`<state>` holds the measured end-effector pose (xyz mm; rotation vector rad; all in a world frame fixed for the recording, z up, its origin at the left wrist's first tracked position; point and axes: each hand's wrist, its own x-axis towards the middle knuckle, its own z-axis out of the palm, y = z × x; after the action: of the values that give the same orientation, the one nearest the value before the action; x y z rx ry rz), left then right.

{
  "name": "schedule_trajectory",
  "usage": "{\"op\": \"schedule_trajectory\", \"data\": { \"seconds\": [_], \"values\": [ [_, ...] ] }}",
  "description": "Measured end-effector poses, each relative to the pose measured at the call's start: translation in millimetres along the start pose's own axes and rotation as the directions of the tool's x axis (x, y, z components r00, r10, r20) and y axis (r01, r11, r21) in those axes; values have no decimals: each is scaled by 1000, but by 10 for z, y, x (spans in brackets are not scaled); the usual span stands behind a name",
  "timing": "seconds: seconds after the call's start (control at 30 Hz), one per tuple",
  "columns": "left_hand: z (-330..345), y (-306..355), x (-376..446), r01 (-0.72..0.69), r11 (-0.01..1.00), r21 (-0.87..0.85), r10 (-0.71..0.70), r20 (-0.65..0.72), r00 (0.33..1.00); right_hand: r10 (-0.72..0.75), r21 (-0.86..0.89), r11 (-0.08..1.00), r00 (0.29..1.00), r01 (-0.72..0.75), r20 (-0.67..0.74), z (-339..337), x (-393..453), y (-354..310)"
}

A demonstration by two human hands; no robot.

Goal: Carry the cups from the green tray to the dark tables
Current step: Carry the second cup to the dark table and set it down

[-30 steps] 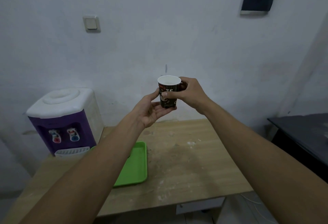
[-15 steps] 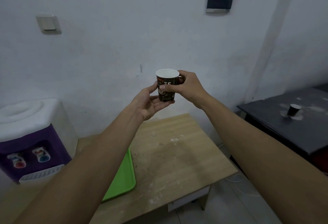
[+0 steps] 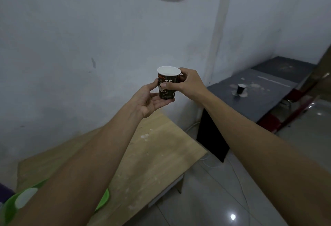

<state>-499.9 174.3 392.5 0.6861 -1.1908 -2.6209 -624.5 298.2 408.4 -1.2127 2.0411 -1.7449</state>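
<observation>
We are holding a dark printed paper cup [image 3: 167, 83] upright in mid-air, the right hand [image 3: 186, 84] clamped around its side and the left hand [image 3: 149, 100] cupped beneath its base, well clear of the wooden table [image 3: 152, 163] where the green tray [image 3: 103, 199] is showing at the near left edge. Squeezing the thin wall or tipping it in transit is risking a crush or spill, we judge. Another cup [image 3: 240, 88] is already standing on the dusty dark table [image 3: 259, 98] along the white wall, above glossy floor tiles.

cup [image 3: 167, 82] between both hands, above wooden table [image 3: 152, 163]; second cup [image 3: 240, 89] on dark table [image 3: 259, 98] right.
</observation>
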Motion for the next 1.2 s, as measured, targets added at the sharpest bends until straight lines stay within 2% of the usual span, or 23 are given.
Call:
{"op": "schedule_trajectory", "data": {
  "seconds": [0.5,1.07,1.2],
  "values": [
    [1370,-903,1141,203,968,146,-232,216,948,130,-42,988,948,-148,-291,-1687,-263,810],
    [3573,-2237,2631,293,940,178,-336,311,889,123,-212,952,910,-221,-396,-4352,-363,1710],
    [4022,-2488,2970,308,931,196,-359,338,870,137,-201,948,887,-247,-442,-4856,-359,1930]
  ]
}}
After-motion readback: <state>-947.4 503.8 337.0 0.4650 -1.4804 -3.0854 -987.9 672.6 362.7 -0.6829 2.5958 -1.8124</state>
